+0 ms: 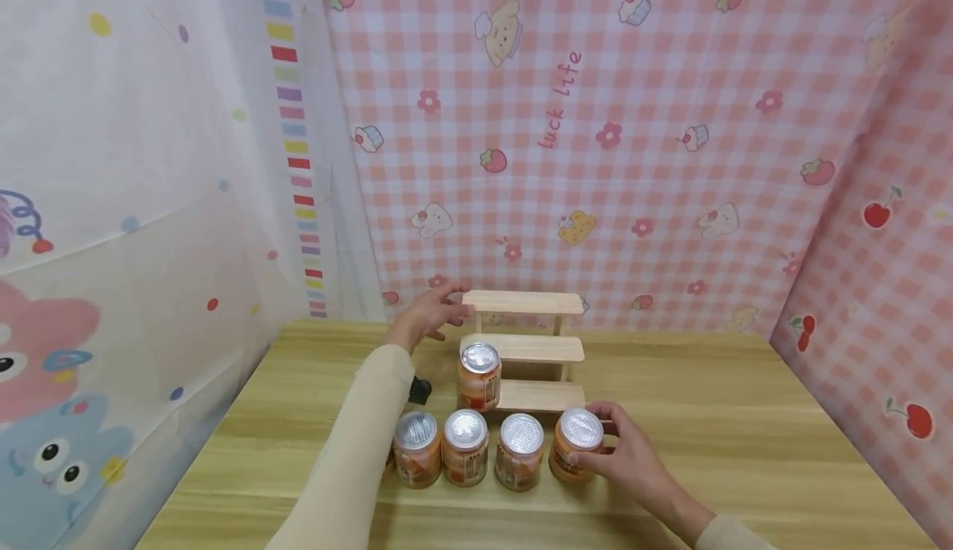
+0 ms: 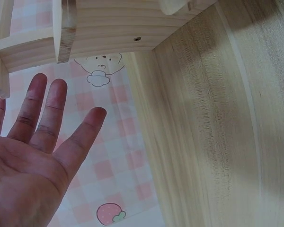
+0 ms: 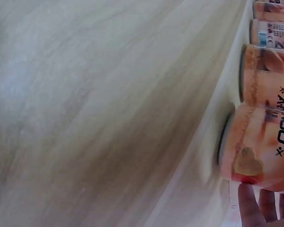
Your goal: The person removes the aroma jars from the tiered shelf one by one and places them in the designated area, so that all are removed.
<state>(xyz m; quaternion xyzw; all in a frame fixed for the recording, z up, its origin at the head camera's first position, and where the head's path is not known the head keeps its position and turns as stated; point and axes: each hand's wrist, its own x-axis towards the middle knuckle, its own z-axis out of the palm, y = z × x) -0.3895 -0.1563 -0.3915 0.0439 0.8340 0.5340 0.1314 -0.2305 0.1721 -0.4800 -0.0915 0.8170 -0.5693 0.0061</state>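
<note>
A small three-tier wooden shelf (image 1: 521,302) stands near the back of the table. My left hand (image 1: 434,312) is at the left end of its top tier, fingertips right at the edge. Its fingers (image 2: 80,137) look straight and spread in the left wrist view. With the thumb in front and fingers behind, my right hand (image 1: 629,455) grips the rightmost silver-lidded can (image 1: 573,455). That can's printed orange label (image 3: 262,146) shows in the right wrist view. Another can (image 1: 479,385) stands upright at the shelf's left end, overlapping the lower tiers.
Left of the gripped can, several similar cans, including one (image 1: 519,459) beside it and another (image 1: 466,455), line up before the shelf. My left forearm partly covers the row's left end. A small black object (image 1: 420,390) lies behind that forearm. Patterned cloth (image 1: 633,161) hangs behind the table.
</note>
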